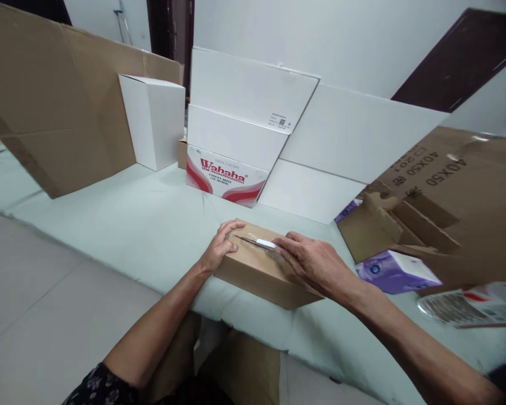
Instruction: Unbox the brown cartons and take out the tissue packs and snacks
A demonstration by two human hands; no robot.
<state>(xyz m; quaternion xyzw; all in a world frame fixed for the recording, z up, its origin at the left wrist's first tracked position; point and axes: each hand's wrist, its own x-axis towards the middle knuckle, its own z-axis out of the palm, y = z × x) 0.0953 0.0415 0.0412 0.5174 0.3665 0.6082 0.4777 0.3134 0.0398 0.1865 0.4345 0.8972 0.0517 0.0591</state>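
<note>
A closed brown cardboard box (253, 273) lies on the pale green cloth in front of me, with clear tape along its top. My left hand (219, 247) grips the box's left end, fingers over the far corner and thumb on the near top edge. In my right hand (306, 256), above the box's right half, is a knife (265, 243) with a white handle. Its thin blade points left along the taped top, the tip close to my left thumb. Whether the blade has gone into the tape I cannot tell.
Behind the box stand white panels and a white Wahaha carton (225, 179). A tall white box (160, 124) leans near a large brown cardboard sheet (67, 95) at left. To the right are an open brown carton (371, 225), a purple pack (396, 273) and a clear plastic-wrapped item (476, 304).
</note>
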